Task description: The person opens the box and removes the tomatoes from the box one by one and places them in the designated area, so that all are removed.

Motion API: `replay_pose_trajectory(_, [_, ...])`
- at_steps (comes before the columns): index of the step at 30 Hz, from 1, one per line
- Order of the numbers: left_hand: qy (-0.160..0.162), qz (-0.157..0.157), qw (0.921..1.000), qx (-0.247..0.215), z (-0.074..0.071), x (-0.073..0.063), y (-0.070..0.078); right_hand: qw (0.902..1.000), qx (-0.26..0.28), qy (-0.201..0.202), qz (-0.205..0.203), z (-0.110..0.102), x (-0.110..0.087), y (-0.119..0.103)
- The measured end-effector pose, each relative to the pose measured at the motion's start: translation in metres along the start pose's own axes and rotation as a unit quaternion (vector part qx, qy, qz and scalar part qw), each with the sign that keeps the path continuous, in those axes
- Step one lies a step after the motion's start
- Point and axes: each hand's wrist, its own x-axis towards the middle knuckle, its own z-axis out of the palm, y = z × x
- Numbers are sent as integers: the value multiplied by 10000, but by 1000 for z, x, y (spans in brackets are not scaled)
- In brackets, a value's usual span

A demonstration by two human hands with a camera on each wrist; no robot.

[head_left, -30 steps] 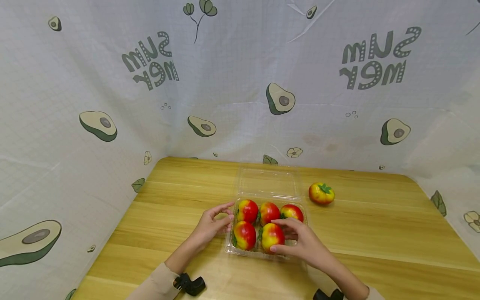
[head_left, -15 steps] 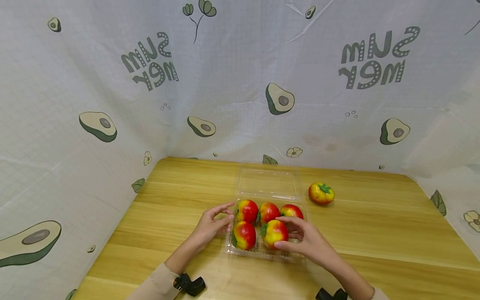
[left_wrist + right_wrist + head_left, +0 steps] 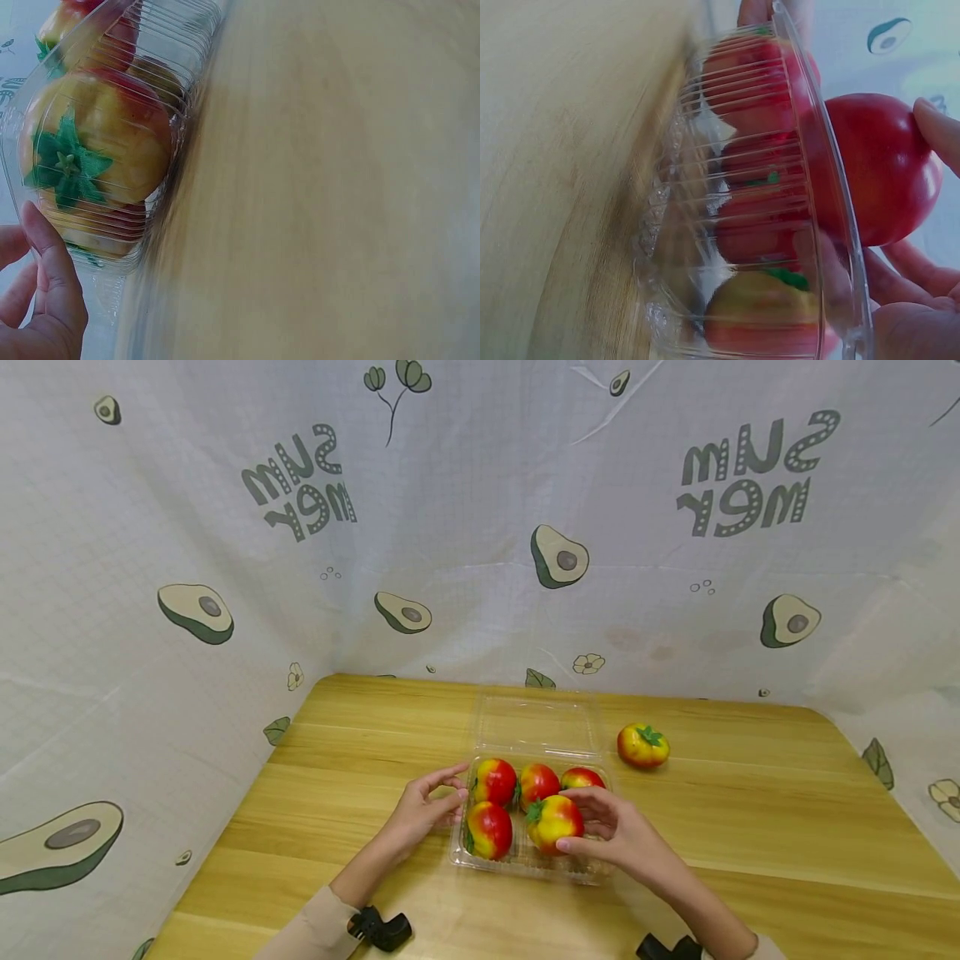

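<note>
"Four shiny, round, red-and-yellow fruits with green leafy tops (image 3: 489, 831) sit in the clear plastic box (image 3: 517, 868). Three make the back row, and one is at the front left."

"Where is the fifth one?"

"The right hand (image 3: 622, 833) has it! It's a smooth, round, yellow-and-red fruit with a green leafy top (image 3: 557, 820). The thumb is on the near side and the other fingers go round the far side. That fruit is up over the front row, and the right wrist view shows it poking above the box's edge."

"Is it going in or coming out?"

"I can't tell. It's just not sitting down in the box."

"And the left hand (image 3: 416, 814)?"

"It isn't holding any fruit. Its fingers are loose and bent a bit, touching the left edge of the box. Maybe that helps keep the box still."

"Is that all the fruit?"

"One more: a squat, yellow-and-red fruit with a green leafy top (image 3: 642, 747) sits on the light brown wooden surface (image 3: 360, 752), to the right of the flat, clear plastic lid (image 3: 536, 727). The lid is folded back."

"So if they're packing, how far is it?"

"Four in, one in the hand, one outside, and the lid not closed."
</note>
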Motion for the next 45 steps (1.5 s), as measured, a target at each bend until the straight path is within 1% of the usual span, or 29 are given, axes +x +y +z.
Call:
replay_pose_trajectory(9, [69, -31, 10000, 23, 0, 1, -1, 9992, 352, 25, 205, -4, -2, 0])
replay_pose_trajectory(15, [59, -38, 10000, 32, 0, 1, -1, 9982, 587, -31, 62, -7, -2, 1])
replay_pose_trajectory(23, [52, -43, 10000, 44, 1, 1, 0, 9972, 724, -149, 143, -11, -4, -1])
replay_pose_trajectory(29, [34, -41, 10000, 26, 0, 1, 0, 9957, 888, -259, 12, -14, -5, 0])
replay_pose_trajectory(33, [47, -40, 10000, 28, 0, 1, 0, 9959, 867, -258, -20, -15, -6, 1])
replay_pose_trajectory(45, [74, -37, 10000, 53, 1, 0, 1, 9971, 748, -92, 111, -19, -10, -1])
